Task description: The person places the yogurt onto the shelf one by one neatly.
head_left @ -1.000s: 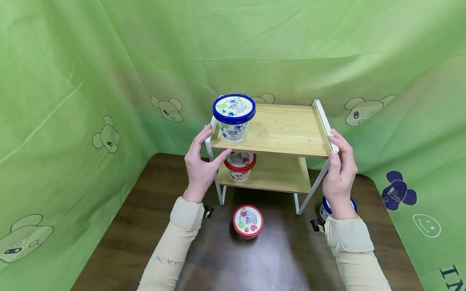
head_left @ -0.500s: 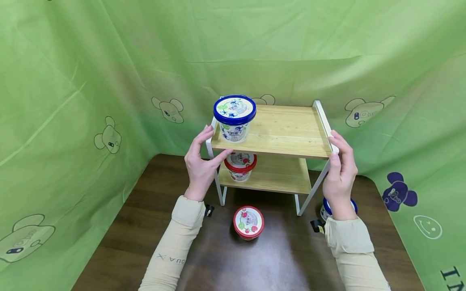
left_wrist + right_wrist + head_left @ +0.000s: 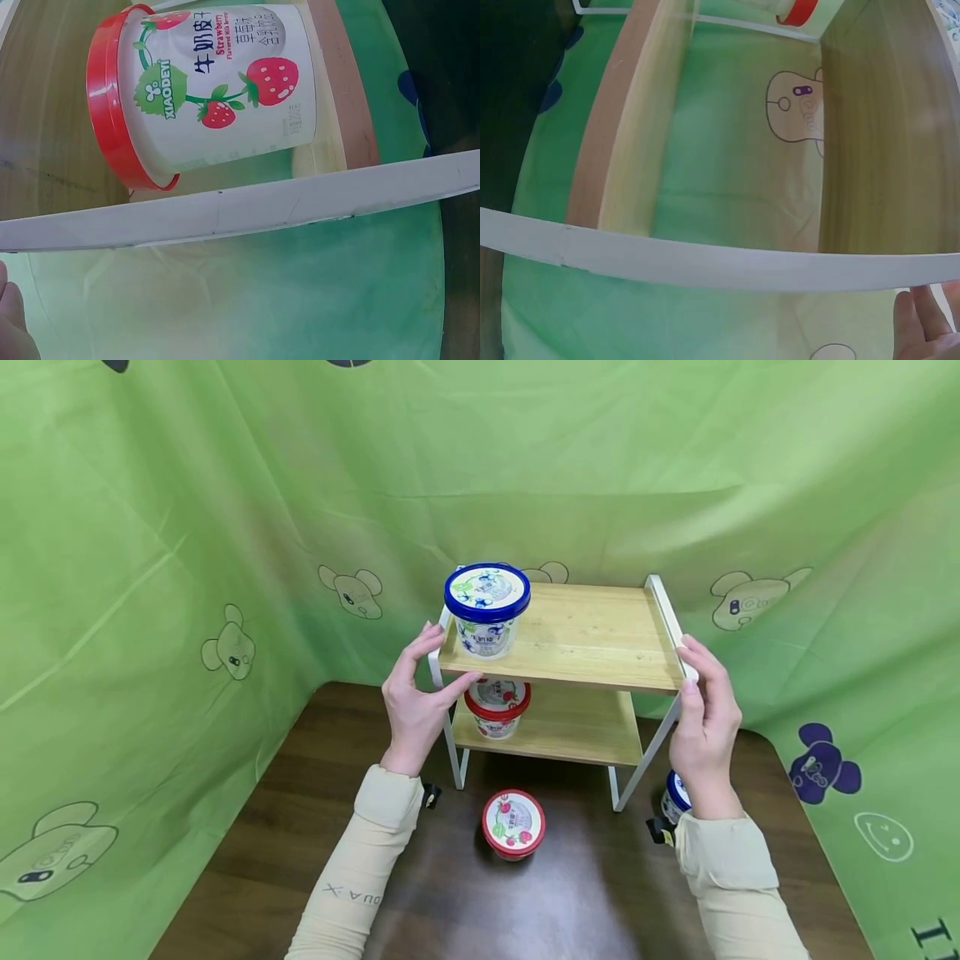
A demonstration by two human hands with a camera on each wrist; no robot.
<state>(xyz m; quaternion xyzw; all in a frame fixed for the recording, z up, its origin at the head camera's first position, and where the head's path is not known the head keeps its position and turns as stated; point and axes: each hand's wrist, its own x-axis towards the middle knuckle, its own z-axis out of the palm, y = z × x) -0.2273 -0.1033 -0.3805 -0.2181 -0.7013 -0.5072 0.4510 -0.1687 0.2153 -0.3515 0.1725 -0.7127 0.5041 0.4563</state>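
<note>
In the head view a two-tier wooden shelf (image 3: 592, 635) with a white metal frame stands on the dark table. My left hand (image 3: 416, 714) holds its left front corner, fingertips on the frame and thumb at the top board's front edge. My right hand (image 3: 707, 731) grips the right front corner, thumb in front and fingers along the outer side. A blue-lidded tub (image 3: 486, 637) sits on the top tier at the left. Below it, on the lower tier, is a red-lidded strawberry tub (image 3: 497, 727), seen close in the left wrist view.
Another red-lidded tub (image 3: 513, 823) stands on the table (image 3: 570, 902) before the shelf. A second blue-lidded tub (image 3: 675, 797) is partly hidden behind my right wrist. Green printed cloth (image 3: 600, 443) closes off the back and sides.
The head view has tilted slightly, so everything sits a little lower in it. Both hands stay on the shelf corners, and the tubs keep their places.
</note>
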